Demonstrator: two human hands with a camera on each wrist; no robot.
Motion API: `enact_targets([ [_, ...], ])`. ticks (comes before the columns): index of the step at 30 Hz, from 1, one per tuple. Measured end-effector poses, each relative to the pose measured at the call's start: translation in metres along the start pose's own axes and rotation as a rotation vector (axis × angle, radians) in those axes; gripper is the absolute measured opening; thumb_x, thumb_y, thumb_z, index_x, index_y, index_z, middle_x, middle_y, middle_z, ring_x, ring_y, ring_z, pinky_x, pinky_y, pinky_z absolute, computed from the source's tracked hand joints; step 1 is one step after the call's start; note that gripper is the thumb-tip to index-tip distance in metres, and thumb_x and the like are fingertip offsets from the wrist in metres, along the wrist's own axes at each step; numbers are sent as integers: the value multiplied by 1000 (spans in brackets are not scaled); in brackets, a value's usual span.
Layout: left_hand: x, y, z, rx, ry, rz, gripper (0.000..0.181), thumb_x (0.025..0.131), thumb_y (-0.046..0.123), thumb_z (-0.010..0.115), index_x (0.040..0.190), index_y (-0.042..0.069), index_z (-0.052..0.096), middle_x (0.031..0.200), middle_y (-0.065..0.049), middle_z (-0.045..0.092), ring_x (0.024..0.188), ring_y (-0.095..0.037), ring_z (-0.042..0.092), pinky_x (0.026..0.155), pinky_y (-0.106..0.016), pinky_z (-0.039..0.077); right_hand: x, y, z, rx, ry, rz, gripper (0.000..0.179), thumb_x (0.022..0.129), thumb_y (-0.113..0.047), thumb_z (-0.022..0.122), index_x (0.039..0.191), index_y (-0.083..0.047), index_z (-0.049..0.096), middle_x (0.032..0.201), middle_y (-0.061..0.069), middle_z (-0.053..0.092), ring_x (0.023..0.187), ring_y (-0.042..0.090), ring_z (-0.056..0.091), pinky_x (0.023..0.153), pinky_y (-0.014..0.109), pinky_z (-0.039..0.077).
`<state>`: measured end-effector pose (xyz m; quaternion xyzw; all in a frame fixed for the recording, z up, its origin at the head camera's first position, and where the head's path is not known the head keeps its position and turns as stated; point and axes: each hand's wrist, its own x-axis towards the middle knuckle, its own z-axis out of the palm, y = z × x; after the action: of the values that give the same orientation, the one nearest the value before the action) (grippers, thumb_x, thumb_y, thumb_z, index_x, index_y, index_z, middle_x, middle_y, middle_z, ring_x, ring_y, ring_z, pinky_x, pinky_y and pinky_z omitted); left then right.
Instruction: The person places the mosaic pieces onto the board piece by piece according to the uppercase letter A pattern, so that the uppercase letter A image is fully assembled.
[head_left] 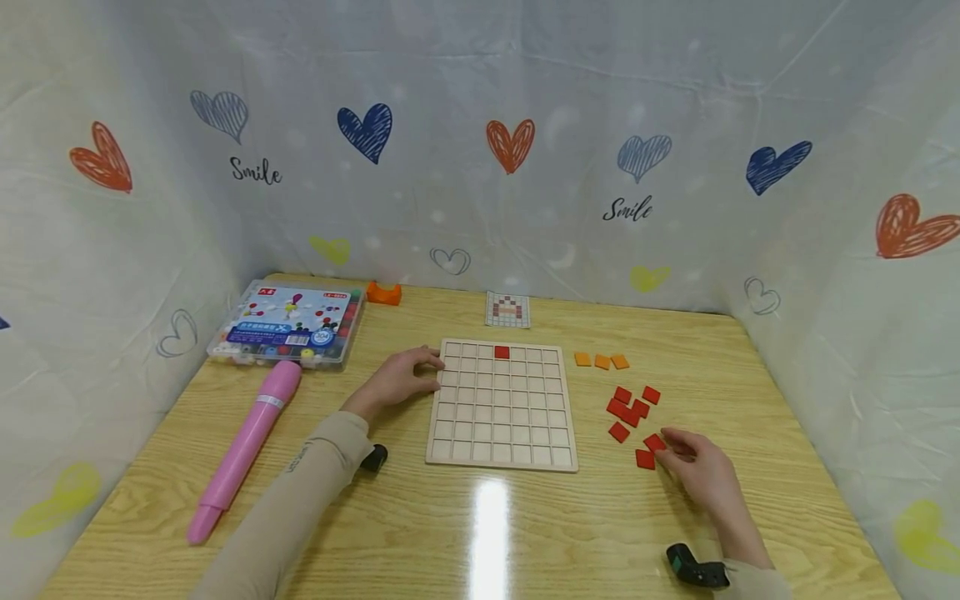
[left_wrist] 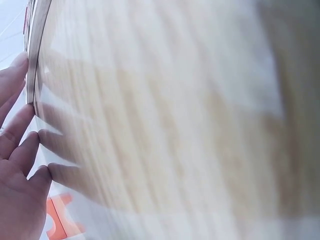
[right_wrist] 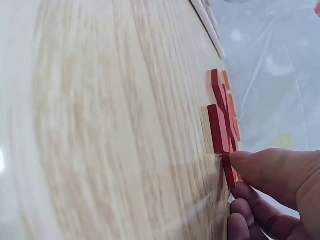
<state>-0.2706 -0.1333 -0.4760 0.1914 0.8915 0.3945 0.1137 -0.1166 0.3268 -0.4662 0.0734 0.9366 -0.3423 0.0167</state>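
Observation:
A wooden grid board (head_left: 457, 450) lies flat, with one red square tile (head_left: 502, 352) in its top row. My left hand (head_left: 401, 379) rests at the board's left edge, its fingertips touching the edge and the table. To the right of the board, my right hand (head_left: 701, 471) pinches a red tile (head_left: 654, 443) between thumb and index finger; in the right wrist view that tile (right_wrist: 229, 172) is still down at the table. Another red tile (head_left: 645, 459) lies just beside the fingertips. Several more red tiles (head_left: 632, 417) are scattered farther off, some overlapping.
Three orange tiles (head_left: 602, 362) lie right of the board's top. Behind it is a small pattern card (head_left: 507, 310). At left are a clear plastic box (head_left: 285, 325) of coloured pieces, an orange piece (head_left: 384, 293) and a pink stick (head_left: 243, 450). Patterned curtains surround the table.

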Motion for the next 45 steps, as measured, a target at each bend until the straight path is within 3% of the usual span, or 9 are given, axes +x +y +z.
enact_targets([
  [7, 0, 1, 0, 4, -3, 15, 31, 89, 14, 72, 120, 8, 68, 147, -14, 47, 144, -35, 26, 118, -50, 21, 2, 0, -1, -46, 4, -52, 40, 92, -11, 67, 126, 7, 60, 115, 24, 62, 102, 35, 61, 85, 44, 52],
  [14, 0, 1, 0, 5, -2, 11, 31, 89, 14, 72, 119, 8, 68, 147, -14, 47, 145, -35, 25, 118, -50, 21, 5, 2, 0, -58, 12, -69, 36, 92, -10, 67, 123, 8, 62, 110, 23, 64, 99, 37, 62, 86, 52, 51],
  [38, 1, 0, 0, -19, -7, -1, 31, 89, 13, 72, 119, 8, 67, 148, -13, 46, 145, -33, 24, 119, -49, 19, 8, 5, 2, -77, 13, -71, 40, 91, -16, 70, 121, 8, 63, 108, 21, 64, 95, 33, 63, 82, 49, 52],
  [45, 0, 1, 1, -5, -1, 14, 31, 89, 12, 73, 119, 7, 68, 146, -15, 48, 144, -35, 26, 119, -49, 20, 13, 3, 1, -94, 26, -95, 36, 92, -10, 66, 122, 10, 61, 110, 25, 66, 97, 37, 65, 83, 52, 53],
])
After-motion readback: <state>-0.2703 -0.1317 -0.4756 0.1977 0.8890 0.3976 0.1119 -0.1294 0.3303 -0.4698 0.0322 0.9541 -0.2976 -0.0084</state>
